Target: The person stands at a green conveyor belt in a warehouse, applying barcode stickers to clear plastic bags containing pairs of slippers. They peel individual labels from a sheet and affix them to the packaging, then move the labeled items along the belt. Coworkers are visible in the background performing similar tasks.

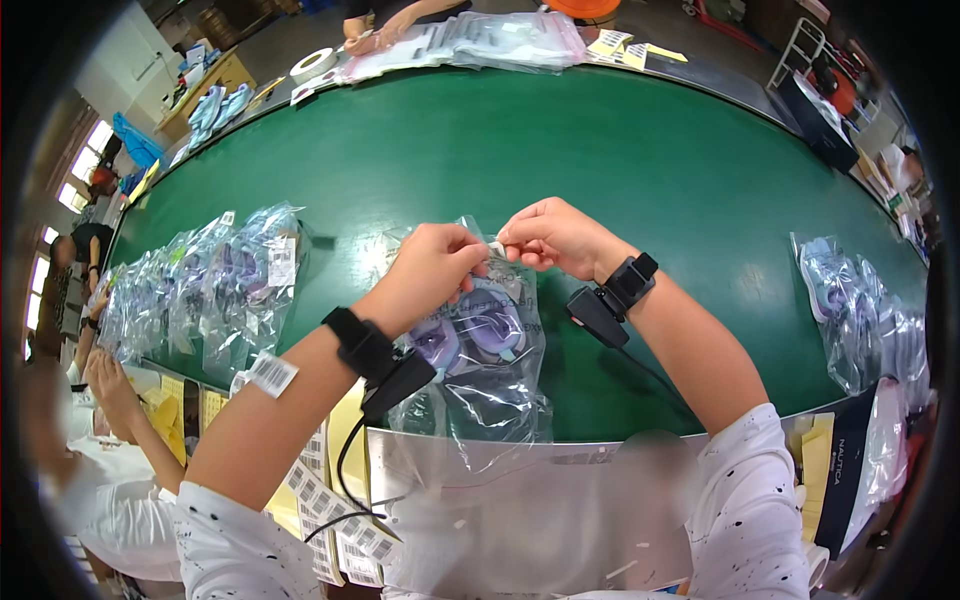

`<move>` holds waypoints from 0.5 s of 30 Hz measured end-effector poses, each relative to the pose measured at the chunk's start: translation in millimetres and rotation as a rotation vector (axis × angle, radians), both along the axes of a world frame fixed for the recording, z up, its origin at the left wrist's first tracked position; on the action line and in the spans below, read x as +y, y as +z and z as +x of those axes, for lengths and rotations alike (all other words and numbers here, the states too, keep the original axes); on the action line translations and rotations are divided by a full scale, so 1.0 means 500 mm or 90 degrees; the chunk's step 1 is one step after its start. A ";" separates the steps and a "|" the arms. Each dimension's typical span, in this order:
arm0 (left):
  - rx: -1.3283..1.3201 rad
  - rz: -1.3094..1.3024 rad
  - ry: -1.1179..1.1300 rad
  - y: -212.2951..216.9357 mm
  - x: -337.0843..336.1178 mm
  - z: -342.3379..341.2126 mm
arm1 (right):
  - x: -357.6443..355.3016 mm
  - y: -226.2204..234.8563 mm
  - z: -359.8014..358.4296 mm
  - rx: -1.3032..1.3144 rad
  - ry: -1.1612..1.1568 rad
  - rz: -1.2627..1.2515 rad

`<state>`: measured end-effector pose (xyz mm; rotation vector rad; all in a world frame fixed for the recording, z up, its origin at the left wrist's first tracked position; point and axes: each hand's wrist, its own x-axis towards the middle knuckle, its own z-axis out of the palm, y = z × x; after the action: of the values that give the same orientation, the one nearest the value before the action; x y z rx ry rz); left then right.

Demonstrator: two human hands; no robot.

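A clear plastic bag with a pair of purple and light-blue shoes in it lies on the green table in front of me. My left hand is closed at the bag's far end, fingers curled down; what it grips is hidden. Just right of it, my right hand pinches a small white piece, perhaps a label, by thumb and forefinger over the bag's top. The hands almost meet. A barcode sticker sits on my left forearm.
Many bagged shoes stand in a row at left, more bagged shoes at right. Barcode sticker sheets hang by the near edge. Clear bags and a tape roll lie across the green table. Other people's hands work at left.
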<state>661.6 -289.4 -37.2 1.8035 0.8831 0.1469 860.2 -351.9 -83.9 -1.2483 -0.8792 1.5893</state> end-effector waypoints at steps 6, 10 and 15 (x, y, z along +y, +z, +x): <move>0.020 -0.051 0.030 -0.013 0.013 0.009 | -0.005 0.010 -0.016 -0.041 0.018 0.024; 0.030 -0.053 0.020 -0.020 0.022 0.012 | -0.007 0.010 -0.022 -0.077 0.008 0.039; 0.016 -0.050 0.018 -0.028 0.030 0.010 | -0.007 0.010 -0.017 -0.054 0.015 0.048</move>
<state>666.7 -274.5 -51.2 1.7233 0.9209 0.1059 851.7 -355.6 -78.7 -1.2639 -1.0012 1.5177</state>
